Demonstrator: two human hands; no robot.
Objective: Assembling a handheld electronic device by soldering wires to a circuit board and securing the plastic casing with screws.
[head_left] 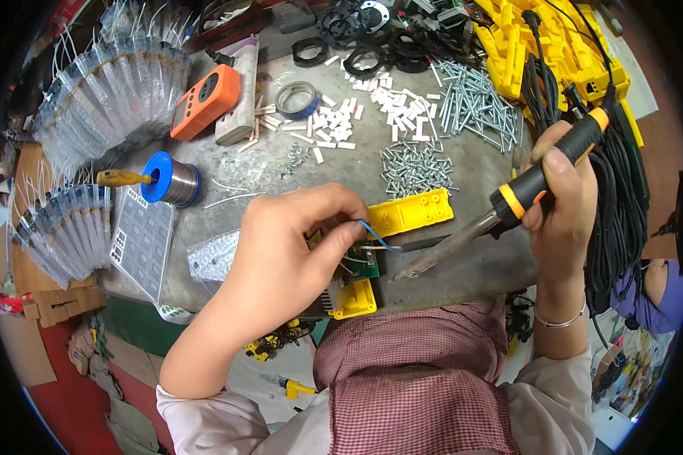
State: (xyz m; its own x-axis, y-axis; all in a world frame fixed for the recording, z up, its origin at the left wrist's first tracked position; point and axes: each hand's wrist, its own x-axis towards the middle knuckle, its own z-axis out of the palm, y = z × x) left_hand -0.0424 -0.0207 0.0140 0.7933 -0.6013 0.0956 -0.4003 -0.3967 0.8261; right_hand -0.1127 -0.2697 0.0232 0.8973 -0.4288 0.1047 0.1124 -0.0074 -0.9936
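My left hand (pixel 303 239) pinches a thin blue wire (pixel 379 237) between thumb and forefinger. Below it lies a green circuit board (pixel 366 262), partly hidden by the hand, beside a small yellow housing part (pixel 354 298). A longer yellow housing shell (pixel 413 212) lies open side up just behind. In my right hand (pixel 565 189) is a soldering iron (pixel 535 186) with a black and orange handle. Its dark, worn tip (pixel 425 262) points down-left, a little right of the wire and apart from it. A black cable (pixel 425 243) runs from the board toward the iron.
Farther back are piles of short screws (pixel 413 168), long screws (pixel 478 106) and white sleeves (pixel 334 125). A blue solder spool (pixel 171 180), an orange meter (pixel 206 101) and blue tape (pixel 297 100) stand left. Black cables (pixel 622 197) and yellow housings (pixel 554 53) crowd the right.
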